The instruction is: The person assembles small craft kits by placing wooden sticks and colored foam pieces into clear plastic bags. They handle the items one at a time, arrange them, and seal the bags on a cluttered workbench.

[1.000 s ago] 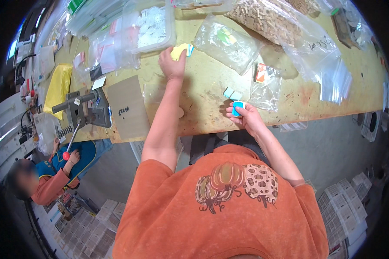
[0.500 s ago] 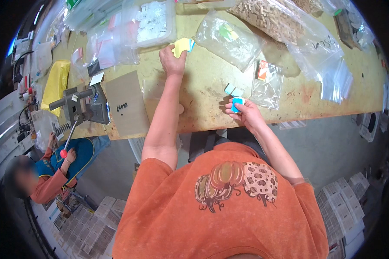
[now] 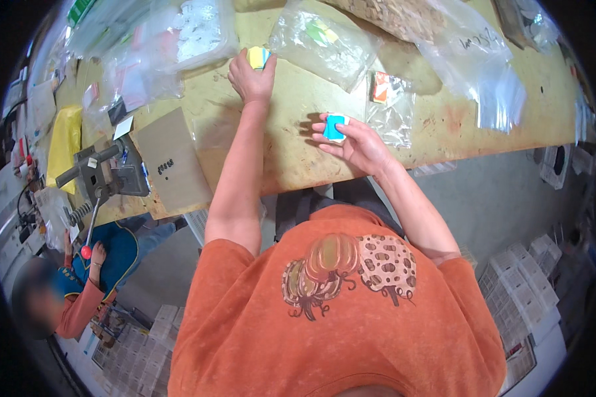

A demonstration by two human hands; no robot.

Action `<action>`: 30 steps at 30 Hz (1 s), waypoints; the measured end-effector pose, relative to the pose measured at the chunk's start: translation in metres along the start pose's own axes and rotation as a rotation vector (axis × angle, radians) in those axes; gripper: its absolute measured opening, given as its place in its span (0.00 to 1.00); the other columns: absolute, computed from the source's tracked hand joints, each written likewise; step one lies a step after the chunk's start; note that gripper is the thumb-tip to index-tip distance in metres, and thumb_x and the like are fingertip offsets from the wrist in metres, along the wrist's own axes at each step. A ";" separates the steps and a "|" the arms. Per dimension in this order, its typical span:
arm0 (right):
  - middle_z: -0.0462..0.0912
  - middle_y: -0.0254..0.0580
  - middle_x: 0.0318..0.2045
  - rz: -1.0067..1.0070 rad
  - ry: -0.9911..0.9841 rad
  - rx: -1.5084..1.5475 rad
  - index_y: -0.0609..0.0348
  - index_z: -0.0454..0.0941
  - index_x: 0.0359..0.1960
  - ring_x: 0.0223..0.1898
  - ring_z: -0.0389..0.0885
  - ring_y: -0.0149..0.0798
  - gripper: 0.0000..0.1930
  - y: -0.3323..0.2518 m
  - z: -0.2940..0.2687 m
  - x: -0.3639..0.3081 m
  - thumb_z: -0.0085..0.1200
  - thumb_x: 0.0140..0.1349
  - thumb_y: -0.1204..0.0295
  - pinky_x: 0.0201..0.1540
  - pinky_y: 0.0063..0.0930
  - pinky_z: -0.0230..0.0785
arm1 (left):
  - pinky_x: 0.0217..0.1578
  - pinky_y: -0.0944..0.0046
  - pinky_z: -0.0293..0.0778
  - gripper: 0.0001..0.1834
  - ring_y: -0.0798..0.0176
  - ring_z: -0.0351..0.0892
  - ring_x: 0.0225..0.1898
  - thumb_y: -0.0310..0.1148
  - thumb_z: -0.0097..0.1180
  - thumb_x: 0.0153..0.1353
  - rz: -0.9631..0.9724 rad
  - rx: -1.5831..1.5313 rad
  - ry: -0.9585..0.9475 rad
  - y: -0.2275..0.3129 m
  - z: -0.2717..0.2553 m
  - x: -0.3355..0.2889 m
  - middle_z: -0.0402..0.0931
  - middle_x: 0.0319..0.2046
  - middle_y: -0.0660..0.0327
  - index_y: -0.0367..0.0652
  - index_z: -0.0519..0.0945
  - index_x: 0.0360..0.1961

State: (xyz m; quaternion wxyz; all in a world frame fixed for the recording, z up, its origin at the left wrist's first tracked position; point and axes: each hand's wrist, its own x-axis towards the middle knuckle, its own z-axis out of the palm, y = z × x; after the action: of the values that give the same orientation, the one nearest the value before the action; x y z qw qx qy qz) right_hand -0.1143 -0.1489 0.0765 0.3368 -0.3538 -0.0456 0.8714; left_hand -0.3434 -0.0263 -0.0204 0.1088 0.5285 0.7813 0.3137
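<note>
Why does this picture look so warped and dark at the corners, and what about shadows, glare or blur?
In the head view, the wide fisheye lens bends things toward its rim, leaving the corners black; in that same head view, shadow falls on the table left of the right hand, the clear bag catches pale glare, and tan pieces look smeared.

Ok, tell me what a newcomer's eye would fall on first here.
First, the orange shirt with its pumpkin print, filling the lower middle. Then the bright blue piece in the right hand, upper centre, and the yellow and blue pieces in the left hand, farther up. At left, the metal lever press with its red ball knob.
</note>
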 end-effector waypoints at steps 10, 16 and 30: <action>0.79 0.41 0.42 -0.218 0.173 -0.273 0.66 0.72 0.48 0.41 0.78 0.30 0.13 -0.012 0.032 0.080 0.43 0.67 0.72 0.40 0.20 0.70 | 0.44 0.58 0.71 0.18 0.55 0.75 0.40 0.40 0.62 0.52 -0.238 -0.182 -0.051 -0.037 -0.020 0.011 0.74 0.41 0.52 0.37 0.78 0.39; 0.75 0.34 0.29 -0.324 0.258 -0.440 0.64 0.74 0.40 0.28 0.69 0.27 0.09 -0.016 0.053 0.171 0.46 0.63 0.73 0.30 0.23 0.61 | 0.44 0.56 0.71 0.20 0.53 0.74 0.41 0.41 0.69 0.44 -0.155 0.005 -0.171 -0.026 -0.012 0.029 0.77 0.35 0.53 0.40 0.80 0.36; 0.76 0.41 0.44 -0.235 0.325 -0.206 0.63 0.71 0.50 0.41 0.75 0.33 0.12 -0.022 0.052 0.203 0.41 0.69 0.73 0.44 0.27 0.73 | 0.37 0.60 0.75 0.17 0.57 0.82 0.32 0.43 0.65 0.47 -0.279 -0.314 -0.274 -0.027 -0.001 0.031 0.83 0.30 0.55 0.40 0.84 0.31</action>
State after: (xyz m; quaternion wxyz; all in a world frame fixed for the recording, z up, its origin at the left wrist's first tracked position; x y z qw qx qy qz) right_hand -0.2421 0.0016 0.0035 0.4012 -0.5145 -0.1202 0.7483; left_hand -0.3770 -0.0050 -0.0307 0.3367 0.4298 0.7663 0.3387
